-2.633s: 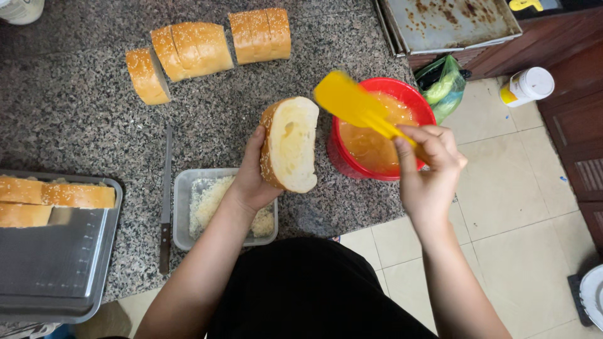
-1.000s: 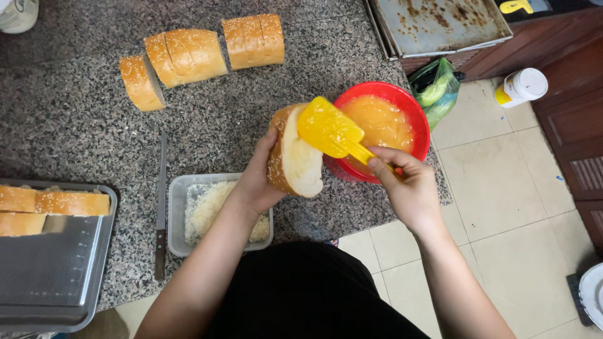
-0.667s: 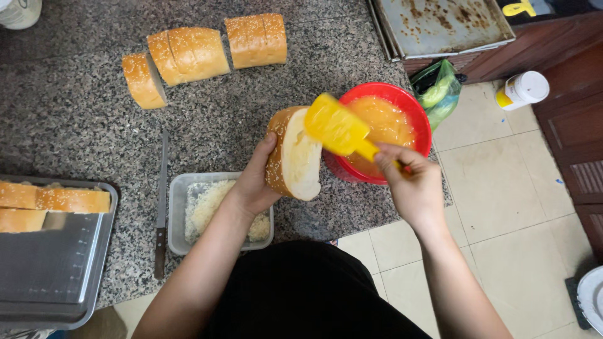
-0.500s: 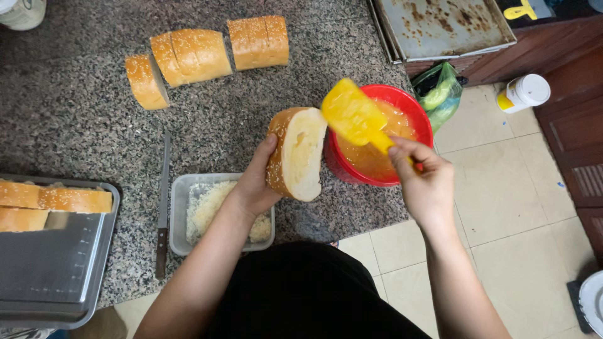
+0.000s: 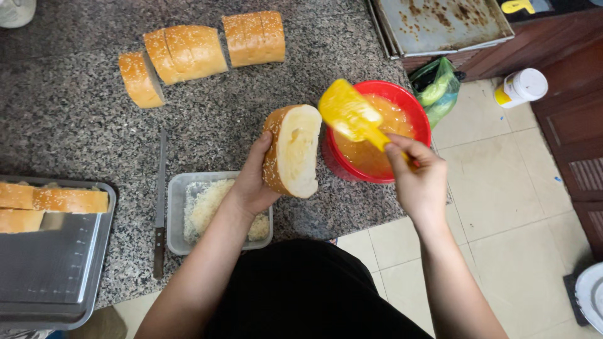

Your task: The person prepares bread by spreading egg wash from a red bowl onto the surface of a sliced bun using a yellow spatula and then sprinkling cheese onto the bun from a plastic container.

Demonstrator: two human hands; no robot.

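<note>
My left hand (image 5: 252,182) grips a thick sesame bread slice (image 5: 294,150), cut face turned right and glistening. My right hand (image 5: 418,179) holds a yellow silicone brush (image 5: 352,113) by its handle, its flat head raised over a red bowl (image 5: 411,103) of orange-yellow liquid. The brush head hangs a little to the right of the slice, not touching it. The bowl stands on the speckled granite counter (image 5: 75,125) near its front edge.
Three cut bread chunks (image 5: 188,53) lie at the back. A clear tub of white crumbs (image 5: 213,207) sits under my left arm, a knife (image 5: 159,207) beside it. A grey tray (image 5: 50,270) with bread slices is at left. A stained baking sheet (image 5: 440,25) lies back right.
The brush swept across the slice's cut face, then lifted off to the right and now hovers above the red bowl. The slice stayed in my left hand.
</note>
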